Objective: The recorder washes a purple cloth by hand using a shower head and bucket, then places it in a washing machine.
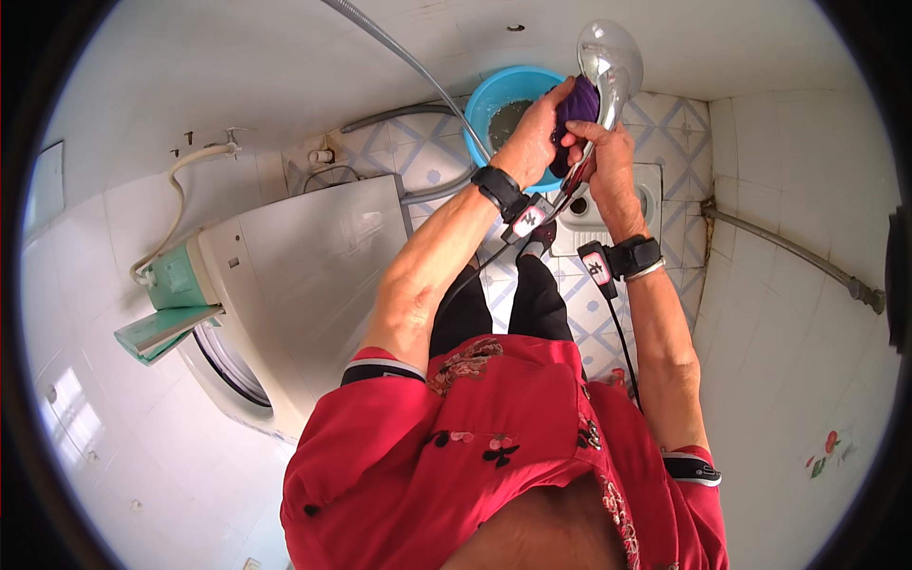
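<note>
A wet purple cloth (pixel 578 103) is bunched in my left hand (pixel 536 139), over the right side of a light blue plastic basin (pixel 495 84). Greyish water (pixel 507 122) with some bubbles lies in the basin. My right hand (pixel 609 153) holds the handle of a chrome shower head (pixel 610 60), its fingers close to the cloth. The shower head points up and away from me, beside the cloth. A metal shower hose (pixel 420 68) runs from the upper left down past my left wrist. Parts of the cloth and handle are hidden by my fingers.
A squat toilet (pixel 566 239) is set in the tiled floor under my forearms. At the left stands a front-loading washing machine (pixel 320 263) with its detergent drawer (pixel 171 324) pulled out. A grey drain hose (pixel 438 194) runs behind it. A pipe (pixel 791 246) crosses the right wall.
</note>
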The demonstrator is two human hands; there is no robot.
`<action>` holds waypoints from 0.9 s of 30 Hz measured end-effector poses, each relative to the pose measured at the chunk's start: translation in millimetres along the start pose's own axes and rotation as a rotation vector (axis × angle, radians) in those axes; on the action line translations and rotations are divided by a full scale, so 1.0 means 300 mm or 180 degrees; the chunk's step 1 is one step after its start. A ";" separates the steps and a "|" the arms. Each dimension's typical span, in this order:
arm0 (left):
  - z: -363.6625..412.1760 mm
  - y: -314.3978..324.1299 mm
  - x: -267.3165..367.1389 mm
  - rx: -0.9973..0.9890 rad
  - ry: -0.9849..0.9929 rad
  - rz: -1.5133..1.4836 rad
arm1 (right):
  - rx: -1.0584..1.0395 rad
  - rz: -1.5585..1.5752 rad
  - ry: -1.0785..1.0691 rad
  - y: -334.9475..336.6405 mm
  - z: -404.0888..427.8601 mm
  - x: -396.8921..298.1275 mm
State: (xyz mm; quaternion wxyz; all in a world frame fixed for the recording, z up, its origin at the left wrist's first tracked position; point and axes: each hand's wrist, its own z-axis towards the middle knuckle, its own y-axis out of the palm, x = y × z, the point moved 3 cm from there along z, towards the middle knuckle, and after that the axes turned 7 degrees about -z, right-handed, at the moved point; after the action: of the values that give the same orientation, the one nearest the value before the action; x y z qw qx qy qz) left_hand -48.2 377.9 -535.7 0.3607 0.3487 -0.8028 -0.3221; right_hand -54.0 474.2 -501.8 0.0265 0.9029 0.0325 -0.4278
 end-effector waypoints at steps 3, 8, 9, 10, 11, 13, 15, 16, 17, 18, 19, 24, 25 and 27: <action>0.004 0.017 0.040 -0.0059 -0.0085 0.0312 | 0.0043 0.0080 -0.0081 0.007 0.018 -0.007; 0.013 0.023 0.070 -0.0121 -0.0192 0.0395 | -0.0079 0.0288 -0.0201 0.020 0.026 -0.003; 0.011 0.026 0.075 -0.0097 -0.0280 0.0432 | -0.0090 0.0287 -0.0192 0.019 0.026 -0.002; 0.010 0.031 0.084 -0.0085 -0.0274 0.0428 | -0.0151 0.0277 -0.0226 0.018 0.025 -0.004; 0.005 0.040 0.091 -0.0097 -0.0319 0.0528 | -0.0206 0.0272 -0.0257 0.022 0.019 -0.008; 0.003 0.042 0.094 -0.0105 -0.0364 0.0629 | -0.0215 0.0269 -0.0254 0.028 0.005 -0.019; 0.007 0.037 0.104 -0.0167 -0.0194 0.0727 | -0.0238 0.0271 -0.0269 0.036 -0.001 -0.029; 0.012 0.024 0.108 -0.0165 -0.0184 0.0734 | -0.0282 0.0171 -0.0289 0.036 -0.001 -0.027; 0.019 0.012 0.113 -0.0247 -0.0222 0.0683 | -0.0324 0.0069 -0.0315 0.036 -0.002 -0.030; 0.027 0.002 0.117 -0.0331 -0.0260 0.0632 | -0.0330 0.0071 -0.0330 0.035 -0.008 -0.033; 0.039 -0.003 0.115 -0.0338 -0.0248 0.0641 | -0.0293 0.0063 -0.0382 0.031 -0.020 -0.036; 0.019 -0.053 0.170 0.0479 0.0025 0.0098 | -0.0158 -0.0116 -0.0605 -0.016 -0.085 -0.056; -0.004 -0.055 0.185 0.0553 0.0001 -0.0094 | -0.0149 -0.0119 -0.0610 -0.032 -0.092 -0.051; -0.044 -0.067 0.224 0.0508 0.0098 -0.0117 | 0.0066 0.0297 -0.0581 -0.055 -0.100 -0.056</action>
State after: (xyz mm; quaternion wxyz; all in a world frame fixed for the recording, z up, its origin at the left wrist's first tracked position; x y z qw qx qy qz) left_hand -64.6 310.1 -520.4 0.3381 0.3960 -0.8137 -0.2582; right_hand -42.8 492.1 -470.3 0.0400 0.8609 -0.0166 -0.5069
